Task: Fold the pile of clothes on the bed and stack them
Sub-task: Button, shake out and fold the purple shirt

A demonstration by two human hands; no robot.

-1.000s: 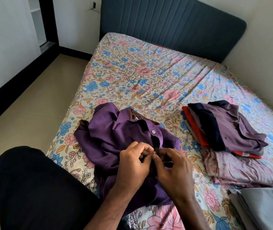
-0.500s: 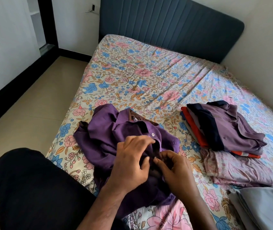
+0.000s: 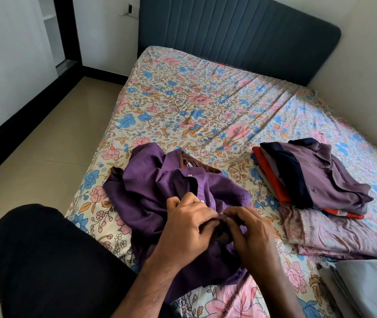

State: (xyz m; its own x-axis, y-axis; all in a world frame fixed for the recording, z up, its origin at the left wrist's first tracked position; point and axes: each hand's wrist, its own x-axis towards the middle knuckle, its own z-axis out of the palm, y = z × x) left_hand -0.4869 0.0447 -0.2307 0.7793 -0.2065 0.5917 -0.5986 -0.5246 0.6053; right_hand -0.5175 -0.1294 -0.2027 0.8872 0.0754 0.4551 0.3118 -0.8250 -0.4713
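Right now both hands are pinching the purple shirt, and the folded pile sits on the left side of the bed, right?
Not quite. In the head view the folded pile sits on the right; both hands do pinch the purple shirt.

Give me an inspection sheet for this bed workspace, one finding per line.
Surface: bed with a floral sheet, creased.
Job's things: purple shirt unfolded and rumpled at the near edge; folded stack to its right.
Clutter: grey cloth at the near right corner.
Grippers: left hand and right hand both pinch the shirt's front, fingertips meeting.
Cables: nothing seen.
Surroundings: blue headboard, tiled floor on the left, wall on the right.
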